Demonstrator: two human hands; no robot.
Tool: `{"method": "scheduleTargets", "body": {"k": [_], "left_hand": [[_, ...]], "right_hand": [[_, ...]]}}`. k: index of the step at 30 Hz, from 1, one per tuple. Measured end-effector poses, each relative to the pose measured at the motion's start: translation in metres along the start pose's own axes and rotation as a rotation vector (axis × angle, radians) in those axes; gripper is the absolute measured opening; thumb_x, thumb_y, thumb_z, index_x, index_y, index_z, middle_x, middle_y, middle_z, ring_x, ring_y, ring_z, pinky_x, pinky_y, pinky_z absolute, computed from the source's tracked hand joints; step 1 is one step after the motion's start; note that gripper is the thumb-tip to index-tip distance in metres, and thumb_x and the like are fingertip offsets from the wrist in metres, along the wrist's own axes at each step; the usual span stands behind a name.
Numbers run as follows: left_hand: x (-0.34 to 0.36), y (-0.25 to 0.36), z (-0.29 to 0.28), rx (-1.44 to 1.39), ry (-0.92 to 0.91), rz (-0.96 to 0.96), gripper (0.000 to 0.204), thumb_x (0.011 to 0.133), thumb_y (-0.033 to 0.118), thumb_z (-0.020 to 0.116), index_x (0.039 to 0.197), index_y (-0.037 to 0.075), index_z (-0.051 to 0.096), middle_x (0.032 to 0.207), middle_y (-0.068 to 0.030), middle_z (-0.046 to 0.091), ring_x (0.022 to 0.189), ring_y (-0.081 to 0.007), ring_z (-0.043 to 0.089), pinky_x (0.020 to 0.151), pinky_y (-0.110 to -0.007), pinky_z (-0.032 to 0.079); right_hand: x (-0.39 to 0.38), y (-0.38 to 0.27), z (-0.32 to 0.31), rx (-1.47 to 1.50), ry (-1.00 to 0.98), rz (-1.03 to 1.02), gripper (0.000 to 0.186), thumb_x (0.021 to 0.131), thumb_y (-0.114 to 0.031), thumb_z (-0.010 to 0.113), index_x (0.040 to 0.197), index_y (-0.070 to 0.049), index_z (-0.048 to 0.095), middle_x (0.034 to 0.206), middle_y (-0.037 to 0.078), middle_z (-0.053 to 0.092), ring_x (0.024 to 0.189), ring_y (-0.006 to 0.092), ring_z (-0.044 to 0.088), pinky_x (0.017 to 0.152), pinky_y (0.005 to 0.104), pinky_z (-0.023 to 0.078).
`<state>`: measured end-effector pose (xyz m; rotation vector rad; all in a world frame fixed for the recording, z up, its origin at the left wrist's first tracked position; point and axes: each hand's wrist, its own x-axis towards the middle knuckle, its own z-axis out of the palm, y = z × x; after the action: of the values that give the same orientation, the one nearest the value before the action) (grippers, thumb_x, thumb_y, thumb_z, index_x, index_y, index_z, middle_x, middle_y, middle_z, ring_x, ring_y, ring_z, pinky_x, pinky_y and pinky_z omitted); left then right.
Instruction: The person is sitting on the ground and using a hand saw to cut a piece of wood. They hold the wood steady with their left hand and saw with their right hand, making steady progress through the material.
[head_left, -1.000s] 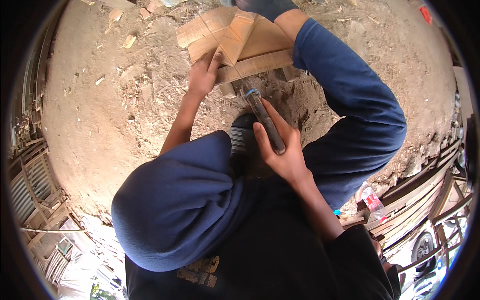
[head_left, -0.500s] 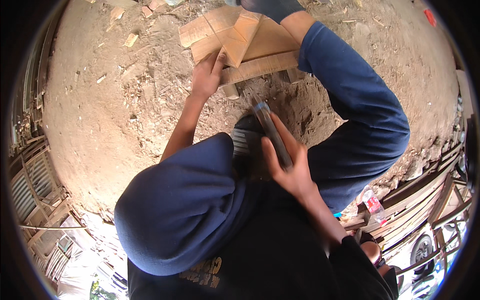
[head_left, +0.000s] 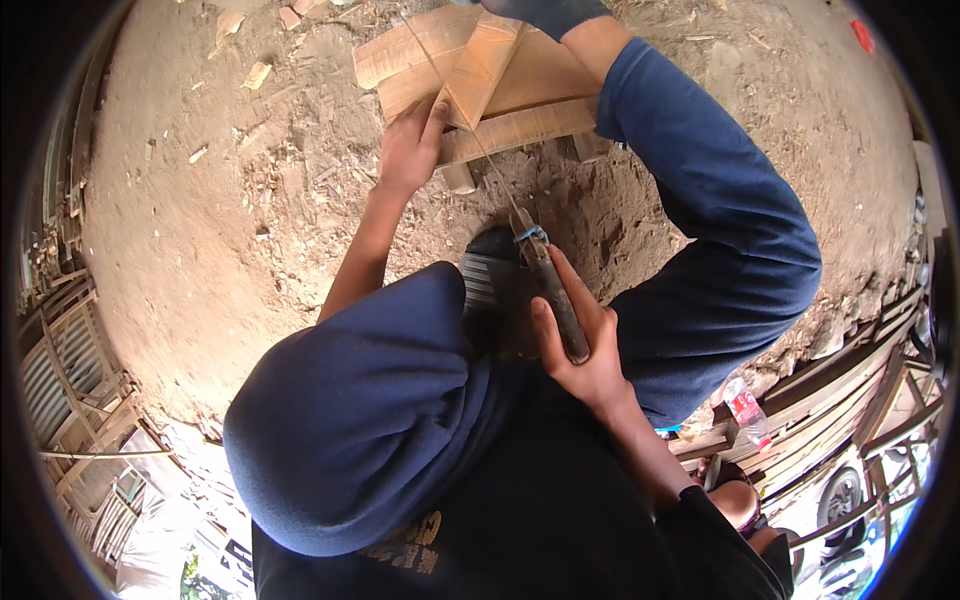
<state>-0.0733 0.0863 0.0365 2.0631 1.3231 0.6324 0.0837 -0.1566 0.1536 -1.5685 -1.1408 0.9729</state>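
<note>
My left hand presses down on a stack of light wooden boards lying on the dirt. A foot in a dark shoe stands on the far end of the boards. My right hand is shut on the dark handle of a thin-bladed saw. Its narrow blade runs up across the triangular top board beside my left thumb. My blue-trousered knees fill the lower and right parts of the view.
Loose brown dirt with wood chips surrounds the boards. Slatted wooden frames stand at the left. At the right edge lie planks and a plastic bottle with a red label.
My right hand has drawn the saw back toward my body, so the handle sits lower in view. My left hand stays on the boards.
</note>
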Motion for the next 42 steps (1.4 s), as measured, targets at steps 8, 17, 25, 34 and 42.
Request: {"method": "scheduleTargets", "body": {"k": [8, 17, 25, 34, 42], "left_hand": [[-0.004, -0.007, -0.005, 0.02, -0.041, -0.104, 0.051, 0.104, 0.042, 0.036, 0.125, 0.003, 0.061, 0.117, -0.024, 0.064, 0.11, -0.0424, 0.06, 0.094, -0.048, 0.046], [0.002, -0.001, -0.002, 0.067, -0.012, -0.07, 0.053, 0.104, 0.043, 0.035, 0.122, 0.001, 0.062, 0.117, -0.0256, 0.064, 0.108, -0.0436, 0.06, 0.095, -0.049, 0.046], [0.0, 0.009, 0.004, 0.116, 0.046, -0.142, 0.057, 0.104, 0.044, 0.03, 0.117, 0.001, 0.065, 0.108, -0.0271, 0.066, 0.101, -0.0448, 0.063, 0.091, -0.05, 0.048], [0.014, 0.004, 0.002, 0.233, 0.059, -0.361, 0.067, 0.105, 0.046, 0.024, 0.091, 0.001, 0.07, 0.09, -0.0287, 0.068, 0.088, -0.0479, 0.065, 0.085, -0.052, 0.05], [0.01, 0.003, 0.008, 0.218, 0.097, -0.252, 0.061, 0.105, 0.043, 0.027, 0.09, 0.004, 0.07, 0.087, -0.0261, 0.069, 0.085, -0.0457, 0.066, 0.082, -0.052, 0.052]], "right_hand": [[0.059, -0.019, 0.007, 0.079, -0.08, 0.168, 0.048, 0.094, -0.013, 0.063, 0.134, 0.011, 0.051, 0.089, 0.025, 0.07, 0.089, 0.0222, 0.072, 0.077, 0.0335, 0.054], [0.062, -0.01, 0.006, 0.081, -0.054, 0.148, 0.046, 0.094, -0.013, 0.062, 0.131, 0.013, 0.053, 0.094, 0.024, 0.071, 0.087, 0.0194, 0.072, 0.074, 0.0318, 0.054], [0.013, -0.01, -0.005, 0.037, -0.046, 0.133, 0.05, 0.095, -0.013, 0.062, 0.136, 0.011, 0.049, 0.095, 0.024, 0.071, 0.087, 0.0205, 0.071, 0.078, 0.031, 0.054], [0.017, -0.027, 0.019, -0.06, -0.09, 0.132, 0.053, 0.094, -0.011, 0.063, 0.138, 0.012, 0.046, 0.095, 0.026, 0.071, 0.087, 0.0229, 0.072, 0.077, 0.0307, 0.054], [0.008, -0.013, 0.001, -0.06, -0.069, 0.101, 0.053, 0.094, -0.01, 0.063, 0.139, 0.011, 0.046, 0.094, 0.021, 0.073, 0.08, 0.0173, 0.071, 0.073, 0.0295, 0.055]]}}
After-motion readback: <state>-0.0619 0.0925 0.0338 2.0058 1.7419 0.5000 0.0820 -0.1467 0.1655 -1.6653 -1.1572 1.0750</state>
